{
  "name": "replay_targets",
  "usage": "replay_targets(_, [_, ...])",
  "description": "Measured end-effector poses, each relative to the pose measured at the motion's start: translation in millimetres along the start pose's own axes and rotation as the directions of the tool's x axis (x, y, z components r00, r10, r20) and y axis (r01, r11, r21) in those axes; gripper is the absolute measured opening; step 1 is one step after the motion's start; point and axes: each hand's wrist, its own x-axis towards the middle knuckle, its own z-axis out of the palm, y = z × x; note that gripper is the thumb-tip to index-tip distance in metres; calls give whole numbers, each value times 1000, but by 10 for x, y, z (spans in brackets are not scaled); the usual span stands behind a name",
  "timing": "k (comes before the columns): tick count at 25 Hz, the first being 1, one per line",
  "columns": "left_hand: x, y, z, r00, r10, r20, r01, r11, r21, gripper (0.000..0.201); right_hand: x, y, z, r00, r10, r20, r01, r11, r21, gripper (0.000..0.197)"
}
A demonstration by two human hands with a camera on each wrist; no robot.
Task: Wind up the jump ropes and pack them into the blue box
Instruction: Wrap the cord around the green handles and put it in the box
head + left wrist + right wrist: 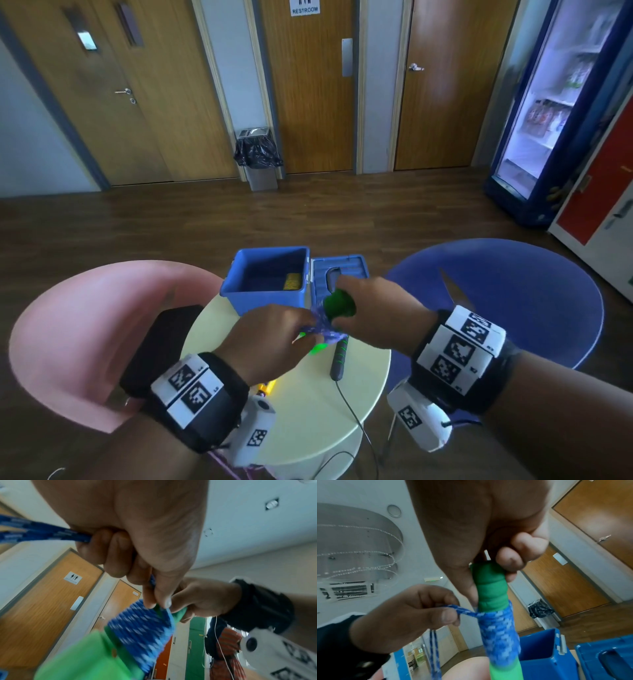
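- Our right hand (488,536) curls its fingers round the top of the green handle (489,586) and holds it up over the surface (308,404).
- The handle's long way runs from our right hand down and away, so it stands almost upright, a bit tilted.
- Our left hand (412,616) is just beside it and a little lower. Its thumb and finger pinch the blue rope (465,612), and more rope runs through its curled fingers and hangs down.
- The rope is already wound tight round the middle of the handle, turn next to turn. The bit we pinch runs sideways, across the handle's long way.
- We think the next turn must go round the handle, so the left hand, which is nearer to the loose rope, should lead it.
- The blue box (267,277) sits open at the far side of the surface, near both hands, with its lid (352,270) beside it.
- A black handle (339,358) of another rope lies on the surface below our hands.
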Motion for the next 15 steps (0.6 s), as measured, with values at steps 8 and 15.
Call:
replay_targets(8, [102, -77, 101, 994, 97, -55, -111, 887, -448, 42, 64, 62, -301, 954, -11, 299, -128, 888, 441, 18])
replay_targets(15, [208, 91, 217, 900, -387, -202, 152, 712, -685, 49, 14, 50, 195, 953, 212, 215, -296, 513, 806, 57])
